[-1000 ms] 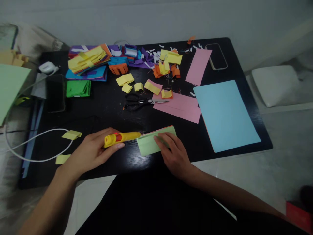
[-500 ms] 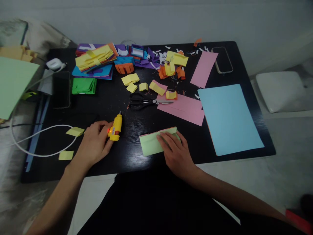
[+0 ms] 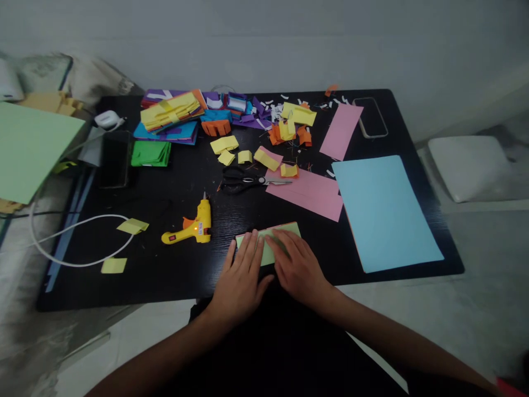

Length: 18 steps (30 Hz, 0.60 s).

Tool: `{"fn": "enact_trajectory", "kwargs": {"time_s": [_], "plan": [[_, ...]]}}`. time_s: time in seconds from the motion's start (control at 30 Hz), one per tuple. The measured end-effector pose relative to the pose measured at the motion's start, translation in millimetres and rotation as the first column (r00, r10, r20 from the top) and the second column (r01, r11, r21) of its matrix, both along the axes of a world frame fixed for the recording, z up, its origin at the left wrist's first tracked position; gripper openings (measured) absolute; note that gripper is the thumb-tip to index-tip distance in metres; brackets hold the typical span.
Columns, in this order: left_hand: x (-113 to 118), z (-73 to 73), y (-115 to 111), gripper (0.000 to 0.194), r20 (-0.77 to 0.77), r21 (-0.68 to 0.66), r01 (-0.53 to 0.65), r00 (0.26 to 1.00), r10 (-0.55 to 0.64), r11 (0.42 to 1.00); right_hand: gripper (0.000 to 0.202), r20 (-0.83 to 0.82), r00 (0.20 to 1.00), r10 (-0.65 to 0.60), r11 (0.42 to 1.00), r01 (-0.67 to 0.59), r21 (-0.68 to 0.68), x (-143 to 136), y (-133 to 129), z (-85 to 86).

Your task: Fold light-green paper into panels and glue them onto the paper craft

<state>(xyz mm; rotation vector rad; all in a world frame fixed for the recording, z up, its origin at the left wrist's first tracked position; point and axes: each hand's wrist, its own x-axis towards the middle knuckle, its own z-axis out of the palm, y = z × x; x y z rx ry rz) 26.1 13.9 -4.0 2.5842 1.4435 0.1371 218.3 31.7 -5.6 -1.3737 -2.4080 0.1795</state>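
A folded light green paper [image 3: 268, 255] lies near the front edge of the black table. My left hand [image 3: 242, 275] rests flat on its left part, fingers stretched out and the thumb apart. On its right part lies my right hand [image 3: 300, 267], with its fingers spread over the paper and holding nothing. To the left, a yellow glue gun [image 3: 200, 227] lies on its side with a small lit light, touched by neither hand. Black-handled scissors [image 3: 248, 180] lie behind the green paper, their blades over pink paper [image 3: 308, 193].
Light blue sheets [image 3: 386, 212] lie at the right. Along the back are yellow folded papers [image 3: 171, 112], a green bundle [image 3: 151, 153], scraps and a phone [image 3: 373, 118]. A white cable [image 3: 78, 264] loops at the left, near two yellow pieces.
My left hand has let go of the glue gun and moved right onto the green paper. The right hand stays on the paper. The view has shifted slightly.
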Motion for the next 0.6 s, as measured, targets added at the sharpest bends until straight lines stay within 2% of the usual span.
{"fn": "enact_trajectory", "kwargs": {"time_s": [0.1, 0.27, 0.6], "plan": [[-1, -6.4, 0, 0.076, -0.003, 0.012, -0.012, 1.000, 0.012, 1.000, 0.052, -0.018, 1.000, -0.023, 1.000, 0.023, 0.007, 6, -1, -3.3], [-7, -3.7, 4, 0.077, 0.004, 0.012, -0.007, 1.000, 0.007, 1.000, 0.066, 0.040, 0.999, -0.023, 1.000, 0.024, -0.018, 19, -6, -7.3], [-22, -6.6, 5, 0.083, 0.002, 0.026, 0.021, 1.000, -0.021, 0.999, 0.065, 0.050, 0.998, -0.044, 0.997, 0.047, -0.054, 23, -5, -3.8]]}}
